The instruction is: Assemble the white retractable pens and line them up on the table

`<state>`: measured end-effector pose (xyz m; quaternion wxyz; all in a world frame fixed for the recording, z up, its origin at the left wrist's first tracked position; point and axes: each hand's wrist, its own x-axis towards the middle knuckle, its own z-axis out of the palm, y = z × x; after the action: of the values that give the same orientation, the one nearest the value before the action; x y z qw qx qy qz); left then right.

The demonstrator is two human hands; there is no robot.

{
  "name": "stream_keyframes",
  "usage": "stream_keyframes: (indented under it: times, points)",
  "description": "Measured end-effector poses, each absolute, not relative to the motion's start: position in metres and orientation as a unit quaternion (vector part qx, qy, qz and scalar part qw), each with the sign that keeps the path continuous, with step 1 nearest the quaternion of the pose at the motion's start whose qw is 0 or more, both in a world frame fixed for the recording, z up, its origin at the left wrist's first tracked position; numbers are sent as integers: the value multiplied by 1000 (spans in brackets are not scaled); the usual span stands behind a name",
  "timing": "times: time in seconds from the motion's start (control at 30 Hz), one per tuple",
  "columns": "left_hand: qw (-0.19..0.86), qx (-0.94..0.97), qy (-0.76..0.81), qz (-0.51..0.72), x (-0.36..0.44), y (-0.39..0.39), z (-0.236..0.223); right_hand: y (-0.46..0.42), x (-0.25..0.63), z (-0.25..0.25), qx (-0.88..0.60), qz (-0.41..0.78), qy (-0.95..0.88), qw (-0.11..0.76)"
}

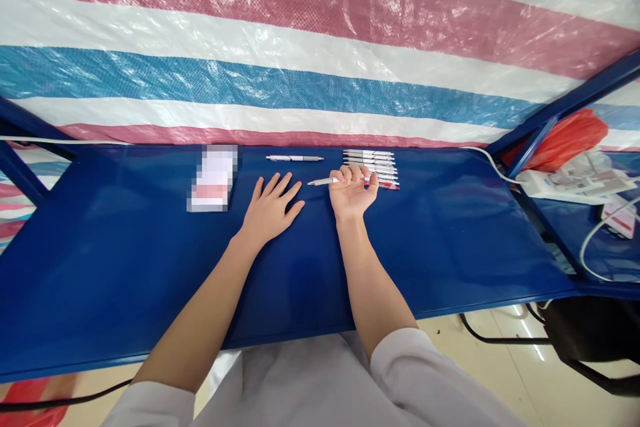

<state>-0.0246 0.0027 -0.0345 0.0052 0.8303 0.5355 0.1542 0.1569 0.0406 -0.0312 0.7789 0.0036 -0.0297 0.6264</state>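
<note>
My left hand (273,209) lies flat on the blue tabletop (300,273), palm down with its fingers spread, holding nothing. Palm up, my right hand (354,193) has its fingers curled around a white pen (323,181), whose grey tip points left. Just behind that hand is a row of several white pens (370,157) lying side by side, and a pen with red parts (389,185) shows at the near end of the row, partly hidden by the hand. A single white and grey pen (295,158) lies apart at the back, between the two hands.
Left of my left hand stands a blurred-out white box-like item (213,180). A striped plastic sheet (280,80) hangs behind the table. At the right are a white power strip (565,187), a red plastic bag (570,140), cables and a black chair (595,333).
</note>
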Motion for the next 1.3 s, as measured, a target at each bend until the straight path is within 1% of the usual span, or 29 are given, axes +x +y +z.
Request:
stream_keyframes:
  times: [0.47,0.97,1.3]
  points:
    - [26,824,547,145,-23,1,-30,42,156,-34,-9,625,-49,779]
    - [17,829,534,164,-23,2,-33,40,154,-29,-98,595,-65,795]
    - [11,829,534,164,-23,2,-33,40,155,-30,-69,601,-63,794]
